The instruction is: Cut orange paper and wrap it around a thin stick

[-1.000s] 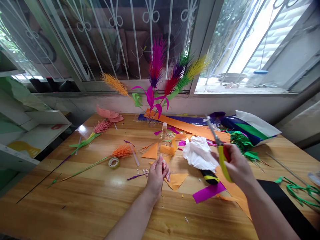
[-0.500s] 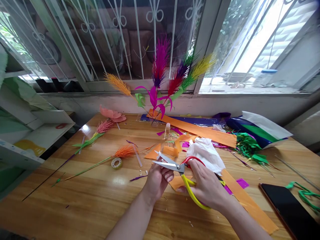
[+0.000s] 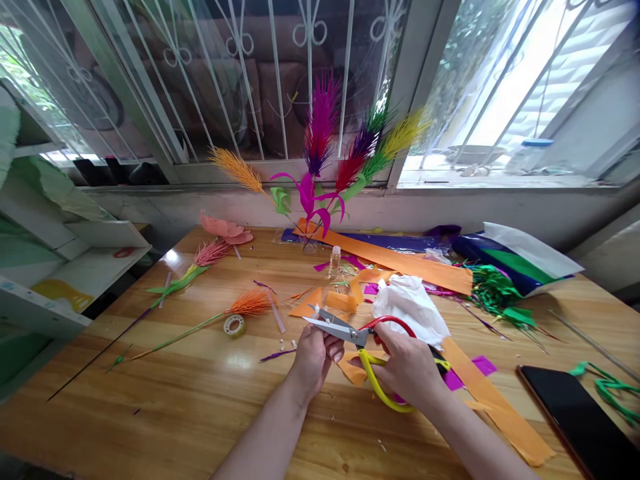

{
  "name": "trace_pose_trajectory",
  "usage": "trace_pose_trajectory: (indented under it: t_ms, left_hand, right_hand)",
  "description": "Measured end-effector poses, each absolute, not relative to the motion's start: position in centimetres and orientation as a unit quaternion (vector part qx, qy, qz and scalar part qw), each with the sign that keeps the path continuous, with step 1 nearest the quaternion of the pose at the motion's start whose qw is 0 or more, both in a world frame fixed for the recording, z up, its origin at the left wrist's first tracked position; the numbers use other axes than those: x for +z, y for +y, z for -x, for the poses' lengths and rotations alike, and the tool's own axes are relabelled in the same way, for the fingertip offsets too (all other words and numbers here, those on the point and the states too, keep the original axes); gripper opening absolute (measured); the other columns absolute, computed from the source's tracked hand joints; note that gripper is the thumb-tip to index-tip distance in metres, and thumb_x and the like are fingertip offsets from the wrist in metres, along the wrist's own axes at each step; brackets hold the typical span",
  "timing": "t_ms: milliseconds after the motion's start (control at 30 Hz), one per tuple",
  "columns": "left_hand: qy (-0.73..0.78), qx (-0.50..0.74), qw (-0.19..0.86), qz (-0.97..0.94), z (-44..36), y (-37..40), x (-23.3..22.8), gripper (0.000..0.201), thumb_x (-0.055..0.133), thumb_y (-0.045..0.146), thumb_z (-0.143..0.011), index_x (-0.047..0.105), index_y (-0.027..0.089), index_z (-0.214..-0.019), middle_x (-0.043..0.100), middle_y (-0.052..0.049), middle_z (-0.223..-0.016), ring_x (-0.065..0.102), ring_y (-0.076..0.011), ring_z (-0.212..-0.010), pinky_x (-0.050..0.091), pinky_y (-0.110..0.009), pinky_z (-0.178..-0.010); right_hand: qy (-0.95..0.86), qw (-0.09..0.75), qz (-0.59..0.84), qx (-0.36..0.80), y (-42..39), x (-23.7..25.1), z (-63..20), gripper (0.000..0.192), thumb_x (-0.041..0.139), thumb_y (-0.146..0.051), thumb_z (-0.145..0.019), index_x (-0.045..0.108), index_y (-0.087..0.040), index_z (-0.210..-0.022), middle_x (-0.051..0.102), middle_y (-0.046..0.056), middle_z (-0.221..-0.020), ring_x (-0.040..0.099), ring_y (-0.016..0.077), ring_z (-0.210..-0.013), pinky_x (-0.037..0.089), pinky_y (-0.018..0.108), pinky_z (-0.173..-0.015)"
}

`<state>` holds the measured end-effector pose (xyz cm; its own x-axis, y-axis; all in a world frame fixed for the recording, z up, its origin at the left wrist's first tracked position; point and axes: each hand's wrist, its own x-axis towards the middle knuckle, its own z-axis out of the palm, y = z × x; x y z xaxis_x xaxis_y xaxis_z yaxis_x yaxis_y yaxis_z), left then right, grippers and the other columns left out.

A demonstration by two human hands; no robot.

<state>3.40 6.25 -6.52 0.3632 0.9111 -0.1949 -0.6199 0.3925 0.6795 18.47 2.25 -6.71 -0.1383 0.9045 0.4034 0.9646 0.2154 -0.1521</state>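
Note:
My right hand grips scissors with one red and one yellow handle. Their blades are slightly parted and point left, over my left hand. That hand is pinched on something small at the blades; I cannot tell what it is. Both hands hover over the wooden table, just above an orange paper triangle. A crumpled white sheet lies right behind the scissors.
Paper flowers stand by the window. Stemmed orange and pink flowers lie at left near a tape roll. Orange strips, a small bottle, coloured sheets and green scraps clutter the back. A phone lies at right.
My right hand swung the scissors down from the right, where they pointed up, to my left hand. The blades have since closed a little. The view shifted slightly left.

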Motion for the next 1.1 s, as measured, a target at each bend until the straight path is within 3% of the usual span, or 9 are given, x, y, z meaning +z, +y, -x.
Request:
trace_pose_trajectory:
  t_ms: [133,300,400,500,733,1100]
  left_hand:
    - [0.258,0.497,0.791,-0.247,-3.4,6.3,-6.5,0.032,0.056,0.032,-0.071,0.032,0.017,-0.055,0.024,0.008,-0.045,0.026,-0.0037,-0.040,0.023,-0.017,-0.039]
    - [0.214,0.496,0.802,-0.256,-3.3,6.3,-5.9,0.025,0.057,0.035,-0.072,0.042,0.015,-0.066,0.037,0.005,-0.059,0.037,-0.0051,-0.053,0.033,-0.018,-0.051]
    - [0.227,0.482,0.800,-0.275,-3.3,6.4,-6.0,0.026,0.059,0.035,-0.070,0.042,0.015,-0.066,0.039,0.004,-0.061,0.041,-0.0057,-0.057,0.036,-0.019,-0.056]
    - [0.262,0.474,0.789,-0.291,-3.5,6.5,-6.4,0.030,0.056,0.039,-0.072,0.039,0.016,-0.062,0.035,0.006,-0.054,0.038,-0.0054,-0.050,0.036,-0.018,-0.050]
    - [0.320,0.440,0.763,-0.349,-3.6,6.6,-7.0,0.038,0.052,0.049,-0.070,0.035,0.017,-0.057,0.028,0.009,-0.041,0.031,-0.0044,-0.037,0.033,-0.017,-0.037]
    - [0.401,0.412,0.737,-0.354,-3.9,6.3,-7.0,0.051,0.045,0.066,-0.061,0.036,0.017,-0.049,0.029,0.009,-0.029,0.031,-0.0054,-0.026,0.030,-0.017,-0.028]
  right_hand:
    - [-0.748,0.219,0.622,-0.079,2.3,-7.1,-18.9,0.024,0.050,-0.044,-0.069,0.044,-0.020,-0.069,0.052,-0.003,-0.050,0.050,0.0133,-0.043,0.028,0.022,-0.043]
    - [-0.644,0.248,0.721,-0.067,2.7,-6.2,-21.7,0.027,0.050,-0.043,-0.069,0.051,-0.022,-0.086,0.059,0.000,-0.063,0.054,0.0160,-0.051,0.032,0.023,-0.045]
    - [-0.595,0.210,0.772,-0.073,3.1,-5.4,-24.6,0.025,0.049,-0.046,-0.068,0.055,-0.022,-0.075,0.059,0.002,-0.066,0.055,0.0192,-0.061,0.032,0.024,-0.047]
    - [-0.535,0.152,0.831,-0.027,3.6,-5.3,-27.5,0.030,0.047,-0.051,-0.066,0.057,-0.023,-0.068,0.060,0.005,-0.066,0.055,0.0219,-0.060,0.031,0.026,-0.045]
    - [-0.425,0.074,0.895,0.111,4.2,-7.0,-31.9,0.038,0.046,-0.057,-0.061,0.059,-0.023,-0.071,0.062,0.009,-0.070,0.056,0.0271,-0.064,0.035,0.031,-0.049]
    - [-0.487,0.088,0.869,0.001,4.6,-8.2,-32.6,0.035,0.046,-0.052,-0.063,0.054,-0.019,-0.070,0.059,0.010,-0.071,0.054,0.0263,-0.069,0.036,0.031,-0.054]
